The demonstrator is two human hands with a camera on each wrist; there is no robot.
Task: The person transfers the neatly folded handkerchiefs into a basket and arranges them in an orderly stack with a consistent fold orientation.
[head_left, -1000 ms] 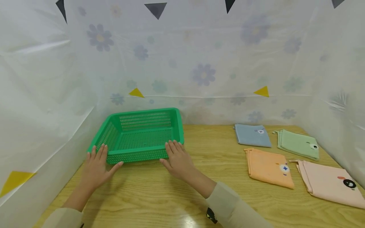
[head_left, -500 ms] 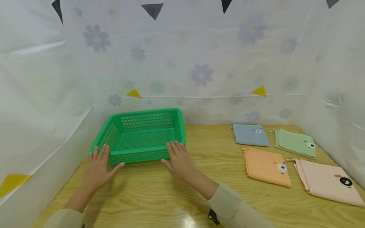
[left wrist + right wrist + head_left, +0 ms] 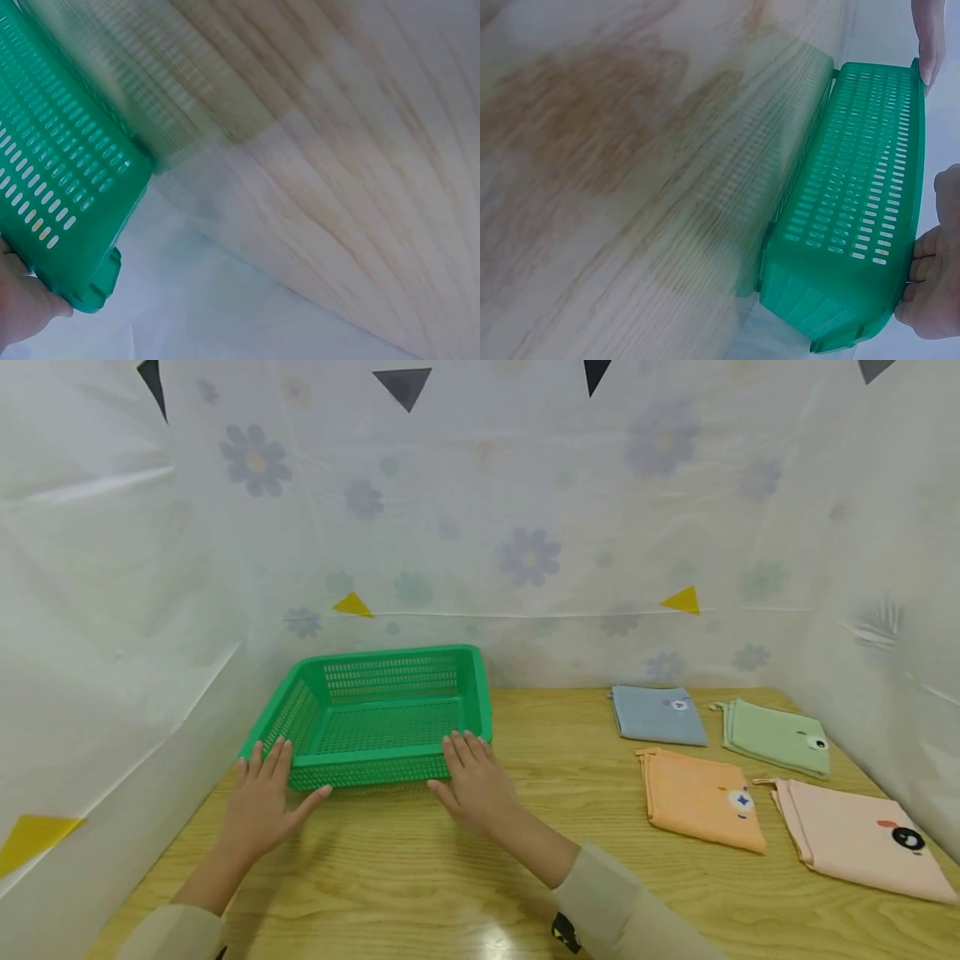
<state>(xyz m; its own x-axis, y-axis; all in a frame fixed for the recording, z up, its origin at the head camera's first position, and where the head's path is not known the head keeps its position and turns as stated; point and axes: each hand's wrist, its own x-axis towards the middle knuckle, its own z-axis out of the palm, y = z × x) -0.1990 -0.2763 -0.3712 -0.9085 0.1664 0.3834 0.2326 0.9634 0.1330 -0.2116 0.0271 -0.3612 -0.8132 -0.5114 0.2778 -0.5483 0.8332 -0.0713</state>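
A green plastic basket (image 3: 390, 727) with slotted walls stands on the table at the left, with bare floor showing inside it. My left hand (image 3: 258, 806) rests its fingers on the basket's front left corner, thumb spread to the side. At the front right corner my right hand (image 3: 480, 789) touches the rim with extended fingers. Only part of the left hand (image 3: 26, 300) shows in the left wrist view, beside the basket (image 3: 67, 165). The right wrist view has the basket wall (image 3: 840, 202), the right hand (image 3: 934, 270) against its rim, and the left hand (image 3: 928, 37) at the far end.
Folded cloths lie on the right of the wooden table (image 3: 420, 877): blue (image 3: 652, 718), green (image 3: 772, 735), orange (image 3: 701, 802) and pink (image 3: 855, 839). White flowered sheeting (image 3: 465, 485) closes off the back and both sides.
The basket has slid slightly to the right on the table, both hands moving along with it. The cloths lie as before; the whole view has shifted a little.
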